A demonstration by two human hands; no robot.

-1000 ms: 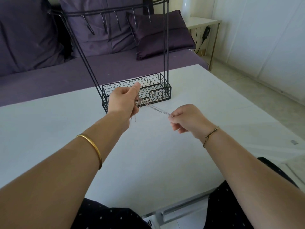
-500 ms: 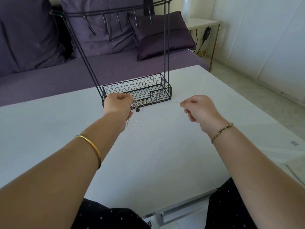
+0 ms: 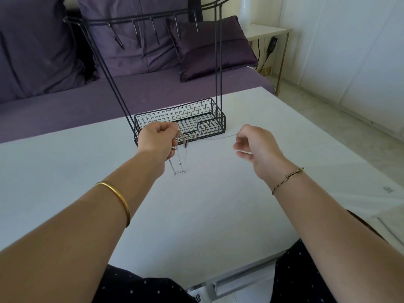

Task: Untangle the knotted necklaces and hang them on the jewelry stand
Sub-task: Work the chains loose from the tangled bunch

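Low in the frame, two bare forearms reach over the white table (image 3: 65,167), a gold bangle (image 3: 119,199) on the left one and a thin cord bracelet (image 3: 288,178) on the right. At mid-frame the left hand (image 3: 157,138) curls its fingers round a bunch of necklaces (image 3: 184,139), whose loops dangle toward the tabletop. One fine chain (image 3: 218,137) runs taut to the right hand (image 3: 253,147), pinched at its fingertips. Just behind the hands stands the black wire jewelry stand (image 3: 196,114), with its hooks at upper centre. A purple sofa (image 3: 76,99) lies beyond.
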